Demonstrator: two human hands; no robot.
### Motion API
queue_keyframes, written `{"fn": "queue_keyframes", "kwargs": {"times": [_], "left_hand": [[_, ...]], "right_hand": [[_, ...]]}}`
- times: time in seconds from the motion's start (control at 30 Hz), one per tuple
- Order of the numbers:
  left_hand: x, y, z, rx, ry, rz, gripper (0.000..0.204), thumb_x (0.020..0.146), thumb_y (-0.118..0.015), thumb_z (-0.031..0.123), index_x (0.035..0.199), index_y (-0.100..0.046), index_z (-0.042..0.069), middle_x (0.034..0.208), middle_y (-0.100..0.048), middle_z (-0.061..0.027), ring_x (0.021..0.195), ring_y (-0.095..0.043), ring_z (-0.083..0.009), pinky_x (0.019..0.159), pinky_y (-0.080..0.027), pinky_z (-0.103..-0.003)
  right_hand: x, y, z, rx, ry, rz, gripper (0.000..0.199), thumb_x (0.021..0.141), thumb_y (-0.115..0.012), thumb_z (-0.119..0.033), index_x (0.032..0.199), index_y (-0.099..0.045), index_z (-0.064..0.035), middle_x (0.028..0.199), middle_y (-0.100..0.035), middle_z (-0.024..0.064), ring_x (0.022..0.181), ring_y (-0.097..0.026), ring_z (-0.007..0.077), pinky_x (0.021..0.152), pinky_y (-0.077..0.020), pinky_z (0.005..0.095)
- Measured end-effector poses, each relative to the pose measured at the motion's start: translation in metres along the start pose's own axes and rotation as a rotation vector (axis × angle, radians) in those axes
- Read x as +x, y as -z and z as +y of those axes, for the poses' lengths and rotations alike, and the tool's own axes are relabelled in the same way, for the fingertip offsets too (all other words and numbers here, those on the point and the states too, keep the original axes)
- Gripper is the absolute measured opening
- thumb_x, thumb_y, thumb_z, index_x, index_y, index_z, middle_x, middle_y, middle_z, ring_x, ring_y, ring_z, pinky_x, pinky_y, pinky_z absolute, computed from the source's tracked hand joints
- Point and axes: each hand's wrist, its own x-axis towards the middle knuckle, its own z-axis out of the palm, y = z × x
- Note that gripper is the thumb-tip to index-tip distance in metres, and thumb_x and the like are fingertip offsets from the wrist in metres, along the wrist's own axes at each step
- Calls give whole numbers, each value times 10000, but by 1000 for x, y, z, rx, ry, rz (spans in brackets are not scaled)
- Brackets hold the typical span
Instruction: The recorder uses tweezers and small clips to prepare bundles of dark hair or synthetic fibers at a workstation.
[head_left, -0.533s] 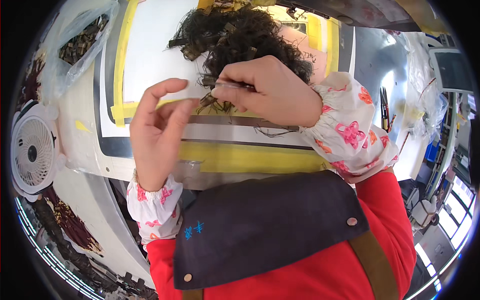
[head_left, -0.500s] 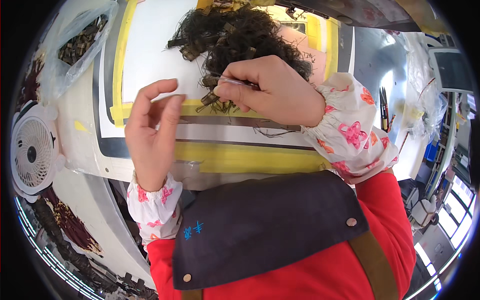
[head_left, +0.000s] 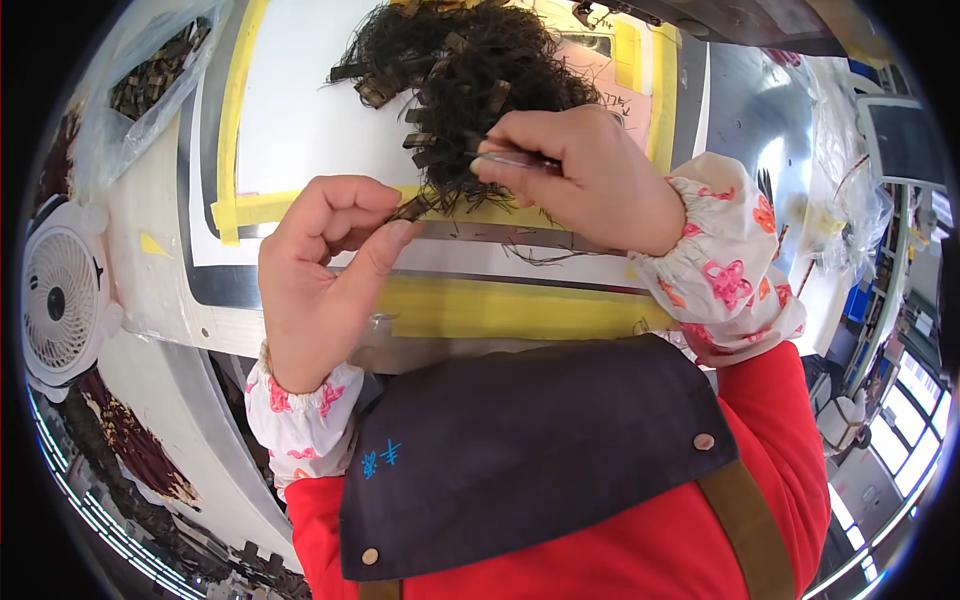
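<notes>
A tangled heap of thin dark strands with small brown flat tabs point(head_left: 500, 75) lies at the far middle of the work surface. At its near edge my left hand point(head_left: 320, 265) pinches one small brown tab point(head_left: 413, 208) between thumb and forefinger. Dark strands from this tab run toward the heap. My right hand point(head_left: 600, 180) is closed on metal tweezers point(head_left: 520, 158), held over the heap's near right side. The tweezer tips are blurred, and I cannot tell whether they touch any strands.
A clear plastic bag point(head_left: 145, 125) of similar brown tabs sits at the far left, with a white fan point(head_left: 60, 290) nearer. Yellow tape point(head_left: 480, 310) borders the white board point(head_left: 300, 110). Loose strands point(head_left: 545, 255) lie near its front edge. Crumpled clear plastic point(head_left: 840, 210) is at right.
My left hand has closed on a brown tab after being open beside the heap. My right hand has moved right with the tweezers, away from the tabs at the near edge.
</notes>
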Motion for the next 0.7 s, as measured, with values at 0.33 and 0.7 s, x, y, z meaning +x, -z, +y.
{"fn": "queue_keyframes", "kwargs": {"times": [0.33, 0.7], "left_hand": [[-7, -12, 9, 215, -84, 33, 149, 881, -510, -4, 1028, -504, -24, 873, -644, -96, 821, -615, -128, 733, -464, -221], [-2, -3, 3, 40, -25, -44, 123, 801, -572, -38, 917, -537, -23, 807, -629, -57, 718, -606, -98, 661, -474, -211]], "right_hand": [[8, -22, -4, 88, 294, -36, 260, 729, -689, -61, 965, -593, -7, 738, -571, 72, 590, -515, 134, 527, -414, 251], [-1, -26, -2, 119, 283, -103, 174, 691, -637, 1, 857, -589, 21, 637, -567, 105, 509, -539, 200, 483, -417, 273]]}}
